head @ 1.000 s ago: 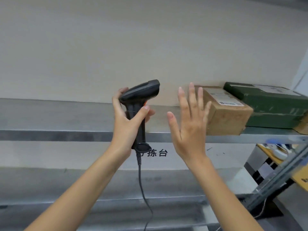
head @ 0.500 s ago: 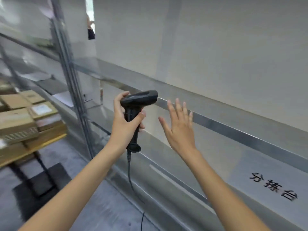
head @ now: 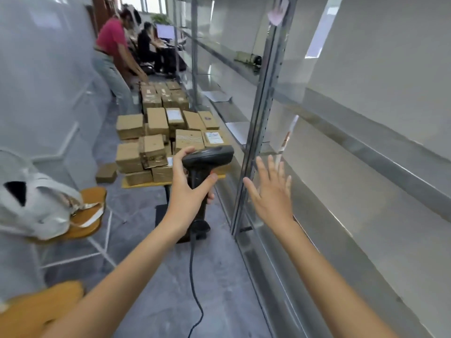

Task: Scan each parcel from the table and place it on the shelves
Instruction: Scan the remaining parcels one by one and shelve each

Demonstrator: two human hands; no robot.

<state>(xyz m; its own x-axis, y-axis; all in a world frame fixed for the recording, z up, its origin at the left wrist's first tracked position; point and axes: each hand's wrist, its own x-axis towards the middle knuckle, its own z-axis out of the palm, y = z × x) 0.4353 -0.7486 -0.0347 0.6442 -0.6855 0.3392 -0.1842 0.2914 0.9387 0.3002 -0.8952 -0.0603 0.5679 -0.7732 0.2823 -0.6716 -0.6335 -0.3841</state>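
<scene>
**With scanner in hand, the next parcel waits on the table**

While the left hand (head: 189, 191) wraps its fingers and thumb round the grip of the black barcode scanner (head: 207, 156), the right hand (head: 271, 191) hangs in the air with fingers spread straight, holding nothing at all. That free hand is beside the upright post of the metal shelves (head: 258, 132), not touching it as far as I can tell. And there's the target: cardboard parcels (head: 156, 147) stacked on the wooden table (head: 136, 184) ahead and to the left, well apart from both hands. The scanner's cable (head: 195, 289) trails down toward the floor.

So the step, by my reading, is the approach to pick a fresh box. Doing it well means going for a top parcel at the near edge, so nothing topples off the stack. One with its white label (head: 213, 137) facing up would save a turn, since the scanner head needs a clear line to the code. Mind the cable too; it could snag on the table leg. Further back, another person (head: 109, 45) bends over more boxes, so keep clear of that end.
</scene>
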